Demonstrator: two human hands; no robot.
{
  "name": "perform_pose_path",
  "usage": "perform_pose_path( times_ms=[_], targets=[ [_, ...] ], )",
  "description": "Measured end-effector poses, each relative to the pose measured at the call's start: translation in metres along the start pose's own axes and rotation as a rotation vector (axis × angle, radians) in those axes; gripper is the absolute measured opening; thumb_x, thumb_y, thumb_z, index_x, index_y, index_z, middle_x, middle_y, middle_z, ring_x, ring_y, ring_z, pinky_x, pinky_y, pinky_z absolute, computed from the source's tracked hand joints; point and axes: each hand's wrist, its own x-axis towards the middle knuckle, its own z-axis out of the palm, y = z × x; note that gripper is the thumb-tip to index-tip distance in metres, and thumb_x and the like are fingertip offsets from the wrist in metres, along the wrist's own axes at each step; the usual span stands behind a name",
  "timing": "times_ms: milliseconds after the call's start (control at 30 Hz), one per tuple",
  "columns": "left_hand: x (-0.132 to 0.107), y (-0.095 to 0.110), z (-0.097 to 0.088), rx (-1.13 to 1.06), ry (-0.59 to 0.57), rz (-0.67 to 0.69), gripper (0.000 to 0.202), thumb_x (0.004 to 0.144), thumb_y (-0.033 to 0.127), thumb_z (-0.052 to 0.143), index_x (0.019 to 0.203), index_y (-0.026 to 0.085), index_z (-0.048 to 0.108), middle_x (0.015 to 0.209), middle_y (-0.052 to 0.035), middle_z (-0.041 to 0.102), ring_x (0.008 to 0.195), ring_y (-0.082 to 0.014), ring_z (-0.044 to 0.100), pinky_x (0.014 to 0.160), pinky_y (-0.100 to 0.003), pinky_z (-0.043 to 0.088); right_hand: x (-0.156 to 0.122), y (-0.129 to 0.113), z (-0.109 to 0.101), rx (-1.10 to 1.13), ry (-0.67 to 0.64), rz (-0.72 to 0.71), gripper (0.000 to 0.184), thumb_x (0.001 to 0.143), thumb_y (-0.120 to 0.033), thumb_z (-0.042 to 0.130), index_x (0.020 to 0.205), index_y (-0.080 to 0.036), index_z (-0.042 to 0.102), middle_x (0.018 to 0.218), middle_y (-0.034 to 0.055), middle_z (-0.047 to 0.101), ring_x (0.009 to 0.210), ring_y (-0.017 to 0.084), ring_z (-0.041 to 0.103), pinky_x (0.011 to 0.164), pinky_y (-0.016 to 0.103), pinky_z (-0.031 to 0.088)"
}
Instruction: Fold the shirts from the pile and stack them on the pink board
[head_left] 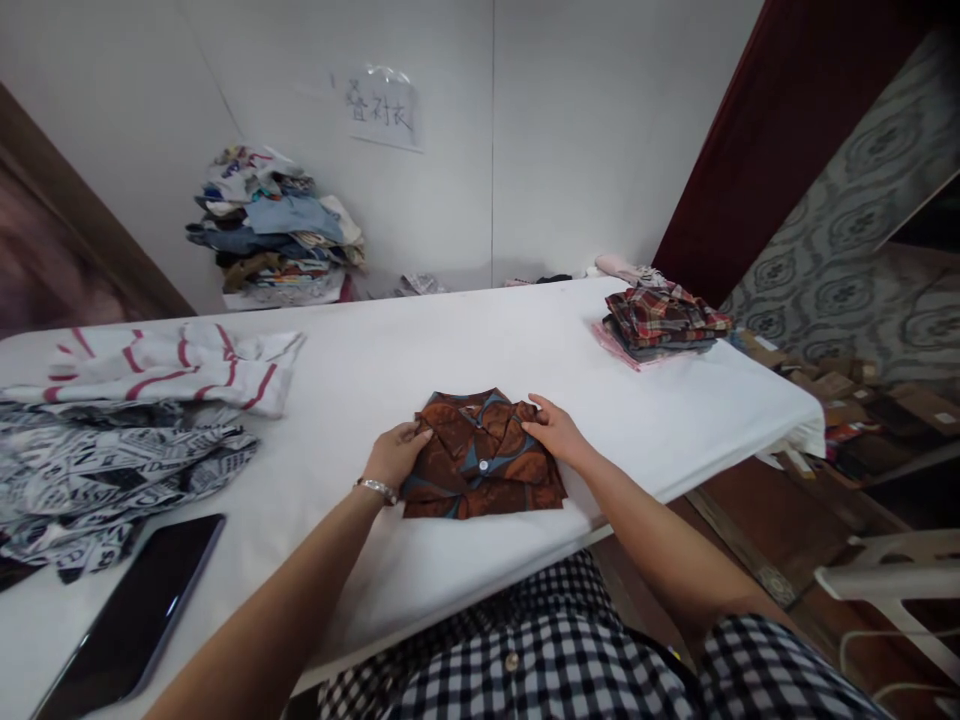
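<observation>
A folded brown shirt (484, 465) with blue-grey patterning lies on the white-covered table in front of me, its collar on the far side and a white button showing near its middle. My left hand (395, 455), with a bracelet at the wrist, grips the shirt's left edge between thumb and fingers. At the opposite edge, my right hand (553, 430) pinches the cloth near the upper right corner. The undersides of the fingers are partly hidden by the fabric.
Striped cloth (180, 365) and a black-and-white printed garment (127, 470) lie at left, near a phone (135, 610). A folded stack with a plaid shirt (664, 315) sits at the far right. A clothes pile (277, 225) stands behind the white table (420, 340). A stool (892, 570) is at lower right.
</observation>
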Motion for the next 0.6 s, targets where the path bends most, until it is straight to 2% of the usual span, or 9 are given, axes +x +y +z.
perform_pose_path(
  times_ms=[133,200,300,367,433,600],
  targets=[
    [-0.018,0.009,-0.002,-0.169,-0.086,0.076,0.044,0.063,0.056,0.067,0.087,0.019,0.065,0.085,-0.0037,0.072,0.078,-0.0203,0.065,0.072,-0.031,0.053,-0.029,-0.013,0.001,0.076,0.002,-0.122,0.049,0.072,-0.03,0.066,0.12,-0.023,0.059,0.096,0.0024,0.069,0.091,0.019,0.063,0.09,0.038,0.048],
    [-0.028,0.006,-0.006,-0.239,-0.177,0.0,0.049,0.058,0.056,0.072,0.088,0.018,0.065,0.082,-0.0032,0.072,0.076,-0.0203,0.065,0.071,-0.033,0.053,-0.045,-0.007,-0.004,0.102,0.0,-0.095,0.049,0.072,-0.029,0.066,0.12,-0.024,0.059,0.1,0.0031,0.069,0.093,0.02,0.063,0.089,0.037,0.049],
    [-0.032,-0.007,-0.01,-0.248,-0.266,-0.174,0.053,0.048,0.057,0.076,0.081,0.017,0.063,0.073,-0.0028,0.07,0.07,-0.0216,0.065,0.069,-0.036,0.054,-0.055,0.015,-0.013,0.081,-0.004,0.03,0.055,0.068,-0.026,0.067,0.122,-0.022,0.057,0.099,0.0043,0.069,0.09,0.02,0.064,0.087,0.039,0.051],
    [-0.029,-0.016,-0.009,-0.224,-0.266,-0.207,0.054,0.047,0.058,0.076,0.079,0.017,0.062,0.071,-0.0028,0.07,0.072,-0.0232,0.066,0.07,-0.037,0.054,-0.053,0.029,-0.016,0.042,0.0,0.061,0.061,0.067,-0.025,0.067,0.126,-0.021,0.054,0.102,0.0053,0.069,0.089,0.02,0.065,0.087,0.039,0.051],
    [-0.025,-0.021,-0.007,-0.19,-0.238,-0.178,0.054,0.051,0.06,0.074,0.081,0.017,0.063,0.074,-0.0037,0.071,0.078,-0.0247,0.067,0.071,-0.036,0.054,-0.049,0.035,-0.016,0.015,-0.002,0.04,0.064,0.069,-0.026,0.066,0.13,-0.021,0.05,0.111,0.0062,0.066,0.093,0.019,0.064,0.088,0.038,0.051],
    [-0.025,-0.014,-0.002,-0.196,-0.164,-0.094,0.052,0.056,0.06,0.071,0.086,0.017,0.062,0.075,-0.0046,0.071,0.077,-0.0239,0.067,0.07,-0.035,0.054,-0.043,0.02,-0.01,0.015,-0.013,-0.054,0.065,0.072,-0.026,0.064,0.135,-0.025,0.047,0.125,0.0053,0.06,0.105,0.019,0.061,0.092,0.036,0.05]
  ],
)
